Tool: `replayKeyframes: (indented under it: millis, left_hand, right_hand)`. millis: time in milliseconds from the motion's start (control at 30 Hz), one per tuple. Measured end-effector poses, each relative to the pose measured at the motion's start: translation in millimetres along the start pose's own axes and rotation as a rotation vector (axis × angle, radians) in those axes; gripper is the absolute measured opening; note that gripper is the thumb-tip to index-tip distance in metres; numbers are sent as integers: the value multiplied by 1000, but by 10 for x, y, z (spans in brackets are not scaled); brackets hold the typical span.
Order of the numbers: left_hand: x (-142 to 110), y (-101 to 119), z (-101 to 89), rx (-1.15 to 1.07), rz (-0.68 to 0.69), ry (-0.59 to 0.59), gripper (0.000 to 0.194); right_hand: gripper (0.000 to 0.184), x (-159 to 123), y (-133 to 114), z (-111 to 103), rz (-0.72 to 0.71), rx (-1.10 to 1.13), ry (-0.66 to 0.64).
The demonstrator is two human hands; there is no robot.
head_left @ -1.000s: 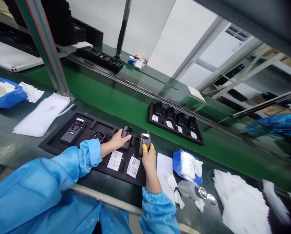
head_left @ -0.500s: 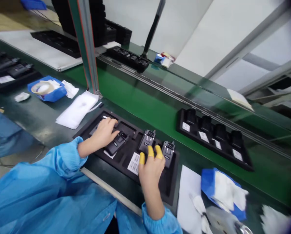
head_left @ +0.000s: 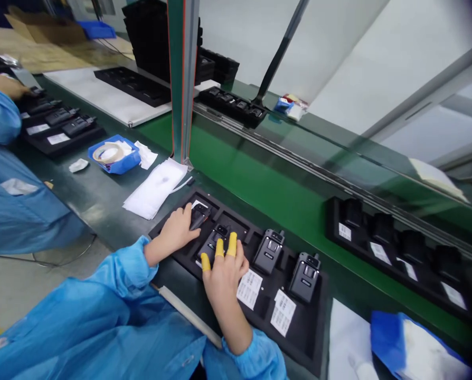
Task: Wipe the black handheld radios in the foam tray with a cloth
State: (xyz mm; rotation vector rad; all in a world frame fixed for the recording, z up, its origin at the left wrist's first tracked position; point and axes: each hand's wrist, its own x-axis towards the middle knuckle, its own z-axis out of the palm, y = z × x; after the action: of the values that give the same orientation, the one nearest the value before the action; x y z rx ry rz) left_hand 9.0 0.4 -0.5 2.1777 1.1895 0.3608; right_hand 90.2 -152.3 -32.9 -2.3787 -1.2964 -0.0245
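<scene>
The left grip (head_left: 173,231) is laid over the leftmost handheld device (head_left: 201,215), its thumb parted from the index finger; whether the device is clasped cannot be told. The right grip (head_left: 223,277), capped on three digits with yellow finger covers (head_left: 232,244), is spread wide over the second device (head_left: 209,247), just right of the left grip. Both devices are seated in a black tray (head_left: 309,327), which is set on the table (head_left: 99,206). To the right of the right grip, a third device (head_left: 268,254) and a fourth device (head_left: 304,278) are lodged in that tray, with printed labels (head_left: 250,288) seen on its nearer side. Beyond the left grip, to its left, white sheets (head_left: 154,190) and a blue bin (head_left: 124,164) are placed. Well right of the right grip, another tray (head_left: 358,248) is stood. Far left of the left grip, a co-worker's hand (head_left: 7,86) is seen.
</scene>
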Motion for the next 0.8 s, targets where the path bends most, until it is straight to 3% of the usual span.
replayKeyframes:
  millis: [67,167,267,400,467,600,800]
  left_hand:
    - [23,-48,-97,-175,-24,-20,80]
    - [4,-115,-244,-486,-55,-109,62]
    - [-65,-154,-322,-758,-99,-184,55]
    - [-190,-161,-312,-992,-139,-241,49]
    - [-256,-149,-294,-1060,-140,-255,49]
    - [-370,-101,-278,-1106,-78,-207,78]
    - [-463,3,-284,-1136,-59,-212,87]
  right_hand:
    - [57,19,-42,12,21,10,9]
    - [71,55,-32,38,112,-33,-22]
    - [72,97,-14,63,157,-32,-75]
    - [70,141,-92,97,182,136,-33]
    - [69,153,-154,122,181,314,-45]
    - [77,183,-216,190,338,659,-135]
    - [64,168,-172,113,412,869,-112]
